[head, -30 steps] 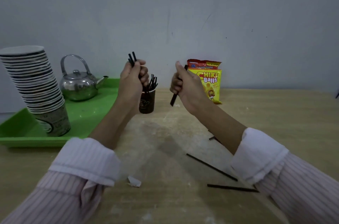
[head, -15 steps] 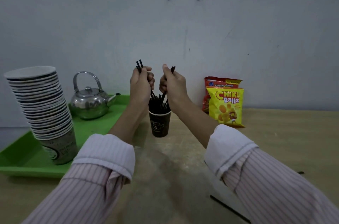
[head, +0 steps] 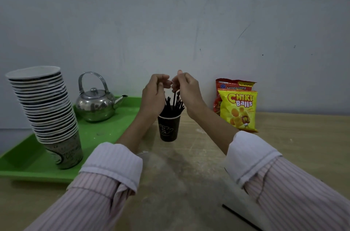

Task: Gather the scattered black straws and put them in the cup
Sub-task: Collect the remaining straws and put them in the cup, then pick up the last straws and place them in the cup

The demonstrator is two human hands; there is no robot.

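A dark paper cup (head: 168, 128) stands on the wooden table (head: 284, 145) and holds several black straws (head: 173, 106) that fan out above its rim. Both hands hover just over it, fingertips almost meeting. My left hand (head: 154, 94) is loosely curled, and no straw shows in it. With its fingertips my right hand (head: 186, 88) pinches the top of a straw that stands in the cup. One loose black straw (head: 239, 216) lies on the table at the lower right, partly hidden by my right sleeve.
A green tray (head: 106, 136) at the left carries a leaning stack of paper cups (head: 45, 109) and a metal kettle (head: 96, 105). Two snack bags (head: 238, 109) stand against the wall to the right of the cup.
The straws that stuck out above my left hand are gone from it and now stand in the cup. My right hand has lowered its straw into the cup. Both hands have drawn together.
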